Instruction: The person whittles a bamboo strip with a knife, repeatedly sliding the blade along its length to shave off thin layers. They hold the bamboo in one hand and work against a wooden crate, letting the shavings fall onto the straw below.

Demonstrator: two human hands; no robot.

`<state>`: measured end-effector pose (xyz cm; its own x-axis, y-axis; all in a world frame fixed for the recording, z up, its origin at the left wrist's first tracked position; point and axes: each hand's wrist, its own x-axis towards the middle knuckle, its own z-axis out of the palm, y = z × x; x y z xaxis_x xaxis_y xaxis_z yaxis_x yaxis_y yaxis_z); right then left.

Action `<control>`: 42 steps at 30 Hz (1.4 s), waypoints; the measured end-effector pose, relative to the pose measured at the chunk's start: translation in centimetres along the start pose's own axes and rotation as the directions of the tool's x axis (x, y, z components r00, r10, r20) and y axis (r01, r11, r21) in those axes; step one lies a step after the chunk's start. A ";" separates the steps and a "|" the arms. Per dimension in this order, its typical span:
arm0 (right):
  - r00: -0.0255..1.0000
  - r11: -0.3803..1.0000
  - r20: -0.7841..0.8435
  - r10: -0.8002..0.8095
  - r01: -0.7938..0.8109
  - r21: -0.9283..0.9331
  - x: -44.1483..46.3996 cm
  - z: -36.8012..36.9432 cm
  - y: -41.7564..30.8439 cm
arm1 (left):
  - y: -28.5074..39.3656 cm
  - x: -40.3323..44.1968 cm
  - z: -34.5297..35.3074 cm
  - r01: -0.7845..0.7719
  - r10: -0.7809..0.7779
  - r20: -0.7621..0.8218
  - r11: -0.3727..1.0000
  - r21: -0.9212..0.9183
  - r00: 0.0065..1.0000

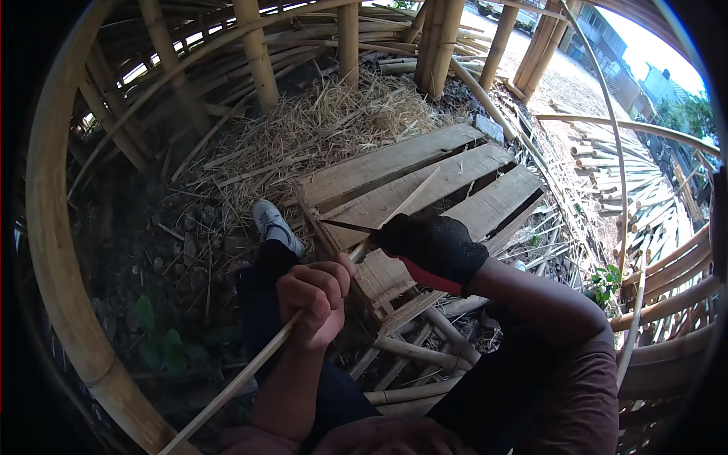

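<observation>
My bare left hand is wrapped round a long, thin bamboo strip, which slants from the lower left up over a slatted wooden crate. Close to it on the right, my right hand wears a black glove with a red part and is closed round a knife. The dark, narrow blade points left and crosses the strip above the left hand. The knife's handle is hidden in the glove.
Shavings are heaped behind the crate. Bamboo posts stand at the back, and a thick bamboo pole curves along the left. Cut bamboo is piled at the right. My shoe is left of the crate.
</observation>
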<state>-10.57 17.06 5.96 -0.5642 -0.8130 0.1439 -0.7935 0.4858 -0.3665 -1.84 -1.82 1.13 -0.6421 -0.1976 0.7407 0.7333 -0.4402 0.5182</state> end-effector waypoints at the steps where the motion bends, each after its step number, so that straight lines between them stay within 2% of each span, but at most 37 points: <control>1: 0.998 0.998 -0.040 -0.053 0.051 -0.047 0.0 0.1 0.0 | 0.0 -0.1 0.0 -0.003 0.003 0.012 1.000 0.009 1.000; 2: 0.998 0.998 -0.037 -0.055 0.054 -0.046 -0.1 0.1 -0.2 | 0.0 -0.1 -0.1 -0.005 0.005 0.024 1.000 0.019 1.000; 4: 0.999 0.986 0.029 0.028 -0.023 -0.165 -0.2 -0.2 -1.0 | 0.2 -0.4 0.1 0.002 -0.003 0.029 1.000 0.027 1.000; 7: 0.994 0.983 0.086 0.066 -0.050 -0.178 -0.4 -0.5 -1.0 | 0.3 -0.6 0.2 0.009 -0.011 0.037 0.999 0.042 0.999; 11: 1.000 0.981 0.020 0.004 0.000 -0.192 -0.7 0.2 0.0 | 0.4 -0.5 0.4 0.012 -0.012 0.008 0.999 0.048 1.000; 13: 0.991 0.972 0.094 0.098 -0.075 -0.221 -0.3 -0.3 -0.1 | 0.4 -0.6 0.4 0.014 -0.015 0.018 0.999 0.047 1.000; 14: 0.991 0.972 0.093 0.097 -0.074 -0.221 -0.3 -0.2 0.0 | 0.4 -0.7 0.3 0.017 -0.019 0.026 0.999 0.048 0.999; 16: 1.000 0.961 0.023 -0.018 0.024 -0.275 -0.5 0.3 0.6 | 0.3 -0.7 0.2 0.018 -0.019 0.022 0.999 0.051 1.000; 21: 0.998 0.939 0.056 -0.016 0.034 -0.343 -0.2 -0.1 0.7 | 0.2 -0.7 0.3 0.021 -0.022 0.021 0.998 0.059 1.000; 23: 0.998 0.935 0.068 -0.003 0.027 -0.355 -0.4 -0.1 0.9 | 0.3 -0.7 0.6 0.049 -0.048 -0.025 0.997 0.054 0.999; 25: 0.999 0.888 0.012 -0.045 0.045 -0.457 -0.8 0.4 1.8 | 0.3 -0.5 0.6 0.040 -0.038 -0.026 0.997 0.060 0.999; 27: 0.988 0.804 0.046 0.145 -0.090 -0.587 -0.9 0.0 6.6 | 0.4 -0.4 0.5 0.030 -0.029 -0.028 0.997 0.066 0.999; 28: 0.984 0.796 0.066 0.164 -0.093 -0.597 -1.4 -0.2 9.8 | 0.4 -0.4 0.4 0.035 -0.036 0.015 0.998 0.058 0.999; 30: 0.981 0.818 0.054 0.185 -0.123 -0.562 -1.9 -0.3 13.4 | 0.4 0.1 0.0 0.031 -0.034 0.050 0.998 0.051 0.998; 32: 0.976 0.926 0.029 0.216 -0.195 -0.322 -1.3 -1.1 12.4 | 0.7 0.6 -0.2 0.058 -0.064 0.096 0.996 0.067 0.993; 33: 0.907 0.871 0.069 0.416 -0.376 -0.316 -0.9 -1.4 11.7 | 0.7 0.6 -0.2 0.054 -0.061 0.092 0.996 0.076 0.994; 37: 0.881 0.807 0.054 0.470 -0.404 -0.431 -1.2 -1.8 10.0 | 0.6 0.8 -0.6 0.034 -0.043 0.198 0.998 0.052 0.979; 39: 0.808 0.780 -0.014 0.589 -0.573 -0.252 -0.8 -2.7 7.4 | 0.8 1.0 -0.8 0.041 -0.051 0.243 0.998 0.044 0.969; 40: 0.810 0.781 -0.017 0.586 -0.571 -0.252 -0.8 -2.1 6.8 | 0.7 1.1 -0.8 0.038 -0.048 0.245 0.998 0.045 0.968; 42: 0.921 0.927 -0.215 0.325 -0.355 -0.123 -1.1 -0.5 5.8 | 0.6 1.1 -1.0 0.032 -0.041 0.262 0.999 0.039 0.964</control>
<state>-14.63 20.92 4.17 -0.8263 -0.5220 0.2116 -0.5629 0.7786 -0.2773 -2.34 -3.14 1.84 -0.5909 0.0574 0.8047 0.7201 -0.4122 0.5581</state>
